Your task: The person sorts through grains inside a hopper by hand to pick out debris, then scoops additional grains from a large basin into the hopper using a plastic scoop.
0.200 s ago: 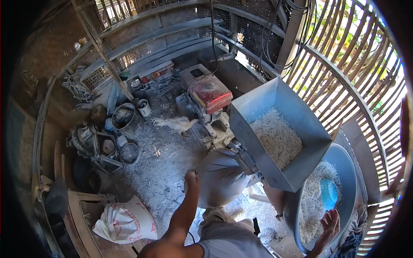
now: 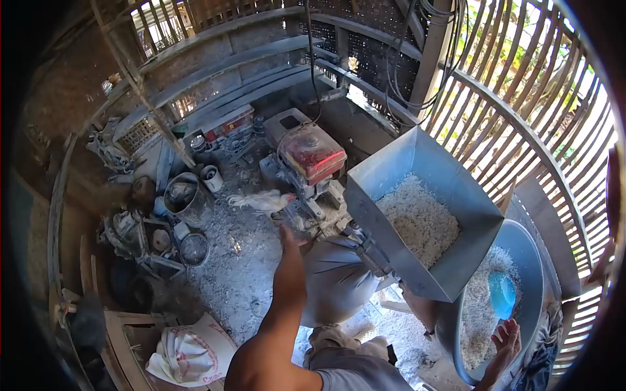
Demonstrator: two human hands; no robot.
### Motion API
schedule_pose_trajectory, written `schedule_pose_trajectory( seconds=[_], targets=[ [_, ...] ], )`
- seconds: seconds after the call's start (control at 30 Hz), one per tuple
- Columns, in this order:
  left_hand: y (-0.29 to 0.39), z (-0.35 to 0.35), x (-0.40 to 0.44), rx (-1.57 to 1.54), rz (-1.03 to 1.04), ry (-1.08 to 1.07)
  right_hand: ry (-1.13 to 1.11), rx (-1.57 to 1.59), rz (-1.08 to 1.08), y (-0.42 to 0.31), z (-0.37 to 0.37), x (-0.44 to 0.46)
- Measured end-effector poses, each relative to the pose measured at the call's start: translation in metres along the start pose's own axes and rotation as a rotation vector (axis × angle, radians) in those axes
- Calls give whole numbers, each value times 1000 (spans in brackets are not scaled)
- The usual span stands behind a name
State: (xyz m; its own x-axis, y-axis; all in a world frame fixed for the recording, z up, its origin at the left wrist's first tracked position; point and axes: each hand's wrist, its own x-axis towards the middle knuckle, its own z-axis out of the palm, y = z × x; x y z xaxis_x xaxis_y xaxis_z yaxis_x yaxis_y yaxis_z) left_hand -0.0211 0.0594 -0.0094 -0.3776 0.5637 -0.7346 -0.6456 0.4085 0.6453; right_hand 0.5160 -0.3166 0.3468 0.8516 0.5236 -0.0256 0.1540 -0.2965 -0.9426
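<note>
Two bare hands are stretched far apart from each other, with wide room between them. The left hand (image 2: 290, 236) reaches to the far side, above the far left edge of a full, rounded grey sack (image 2: 336, 277). It is seen small and partly blurred, so I cannot tell if its fingers are open or closed, nor if it touches the sack. The right hand (image 2: 505, 340) is open, with fingers spread and nothing gripped, over the near right edge of a big round grey-blue tub (image 2: 536, 260). Whether it touches this rim, I cannot tell. Inside the tub lies whitish loose grain (image 2: 475, 319), and on it, just beyond the fingers, a tilted light-blue plastic bowl (image 2: 502, 294).

A square grey metal hopper (image 2: 450, 173) leans over the far left edge of the tub and hides part of it; its bottom is covered by whitish grain also. On the right, a wall of wooden slats (image 2: 546, 151) leaves only a narrow space. At far left of the hopper stand a dusty red engine (image 2: 319, 153) and, near it, a white chicken (image 2: 261, 202). More open is the dusty floor (image 2: 228, 287) at left.
</note>
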Motion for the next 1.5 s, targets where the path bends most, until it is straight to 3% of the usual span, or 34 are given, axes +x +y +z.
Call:
schedule_pose_trajectory(
  seconds=[0.17, 0.23, 0.3, 0.4, 0.5, 0.57, 0.63, 0.7, 0.77, 0.8, 0.83, 0.9, 0.93, 1.03, 1.1, 1.13, 1.17, 1.2, 1.23, 1.27, 1.3, 1.33, 1.4, 1.43, 1.5],
  targets=[
    [-59, -44, 58, 426, 161, 572, 82, 61, 44, 7, -6, 3],
    [-83, -82, 13, 470, 168, 502, 110, 58, 10, 5, -6, 2],
    [-122, -123, -7, 646, 429, 505, 118, 77, 10, 6, -8, 4],
    [-115, -135, -68, 761, 639, 295, 104, 67, -41, 6, -5, 6],
    [-35, -55, -235, 225, 584, -68, 48, 0, -154, -3, 1, 10],
    [-9, -23, -320, 236, 702, -301, -37, 6, -245, -10, 0, 16],
    [-9, -4, -384, 218, 384, -688, -74, -111, -270, -28, 7, 16],
    [-13, 29, -455, 69, 397, -1275, -90, -231, -288, -51, 15, 11],
    [-12, 69, -501, 366, 550, -1566, -181, -448, -415, -56, 31, 6],
    [-29, 92, -513, 426, 551, -1578, -232, -424, -401, -63, 38, -1],
    [-49, 115, -522, 486, 551, -1597, -249, -426, -557, -61, 36, 3],
    [-83, 166, -541, 407, 24, -1523, -208, -284, -600, -76, 31, 2],
    [-101, 187, -551, 352, -125, -1392, -190, -257, -635, -94, 27, -5],
    [-149, 224, -573, 235, -379, -1119, -339, -176, -821, -110, 29, -14],
    [-148, 220, -579, 79, -597, -1223, -494, -208, -913, -75, 48, 10],
    [-146, 218, -583, 13, -712, -1265, -617, -527, -704, -59, 36, 35],
    [-130, 212, -572, 29, -858, -1245, -604, -772, -569, -50, 28, 50],
    [-118, 202, -583, 215, -677, -1166, -586, -868, -400, -57, 18, 55],
    [-119, 199, -579, 171, -646, -1176, -572, -967, -235, -68, 8, 61],
    [-119, 206, -581, 201, -598, -1108, -404, -665, -524, -63, 10, 51],
    [-120, 205, -585, 237, -556, -1023, -419, -456, -556, -82, 16, 35],
    [-134, 208, -580, 177, -460, -1125, -454, -396, -639, -78, 26, 29],
    [-116, 205, -594, 142, -590, -1116, -517, -250, -806, -62, 45, 22],
    [-109, 201, -595, 186, -562, -1177, -629, -396, -555, -62, 35, 39],
    [-105, 191, -589, 73, -529, -1337, -623, -314, 30, -68, 18, 64]
  ],
)
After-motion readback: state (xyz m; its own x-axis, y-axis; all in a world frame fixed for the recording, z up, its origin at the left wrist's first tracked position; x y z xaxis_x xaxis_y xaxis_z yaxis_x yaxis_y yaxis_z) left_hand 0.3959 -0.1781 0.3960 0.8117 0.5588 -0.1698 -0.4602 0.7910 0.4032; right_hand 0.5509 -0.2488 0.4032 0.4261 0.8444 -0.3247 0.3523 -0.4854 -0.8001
